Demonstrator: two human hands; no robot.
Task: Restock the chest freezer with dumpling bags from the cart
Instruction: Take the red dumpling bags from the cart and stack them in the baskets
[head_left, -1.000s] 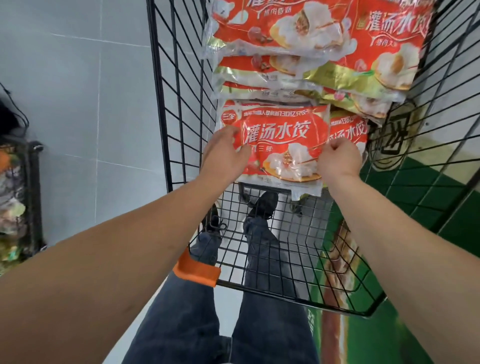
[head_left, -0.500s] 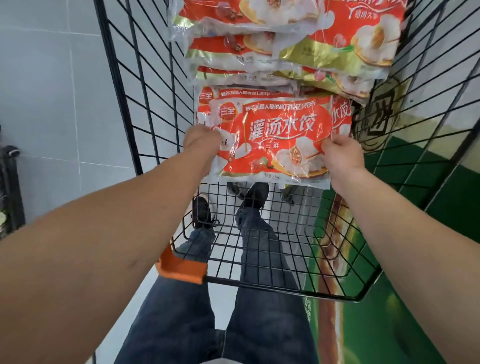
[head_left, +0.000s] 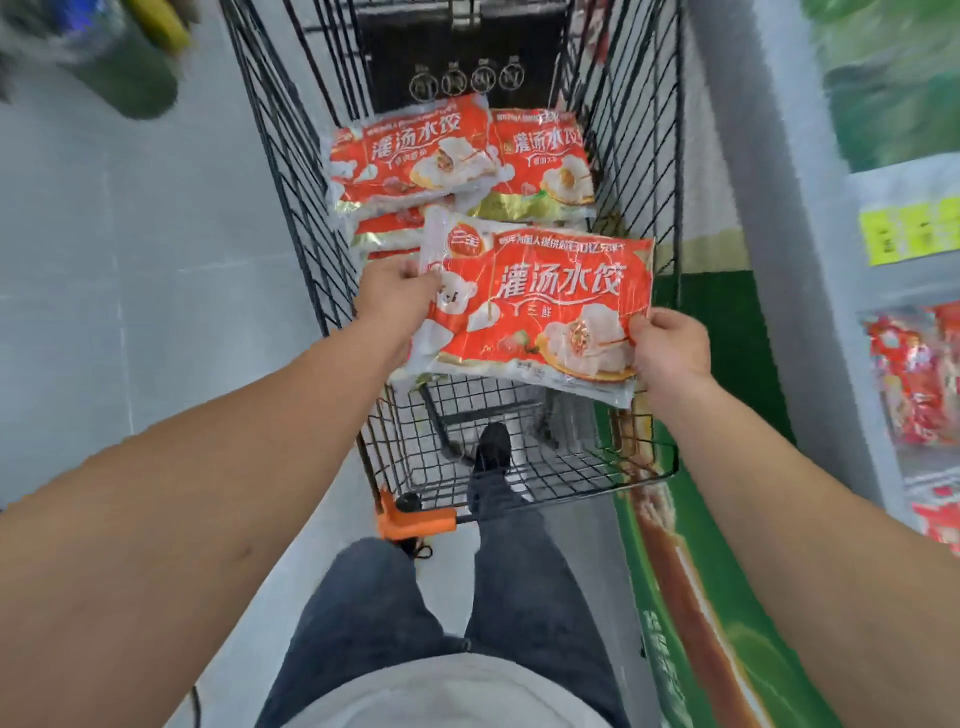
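A red dumpling bag (head_left: 540, 306) with white lettering hangs above the black wire cart (head_left: 291, 171), held by its two short ends. My left hand (head_left: 397, 293) grips its left edge and my right hand (head_left: 670, 348) pinches its lower right corner. Behind it, a stack of several more dumpling bags (head_left: 415, 161) lies in the cart's far half. The chest freezer (head_left: 769, 208) stands along the right, with red bags (head_left: 914, 374) visible under its glass.
The cart's near floor shows bare wire, with my shoe (head_left: 493, 447) seen through it. An orange handle end (head_left: 415, 519) sticks out at the cart's near left corner. Grey floor tiles (head_left: 130, 260) lie to the left. A green floor strip (head_left: 701, 597) runs beside the freezer.
Both hands have lifted the bag off the stack and drawn it toward me. My head has tilted up, so the freezer now shows at the right.
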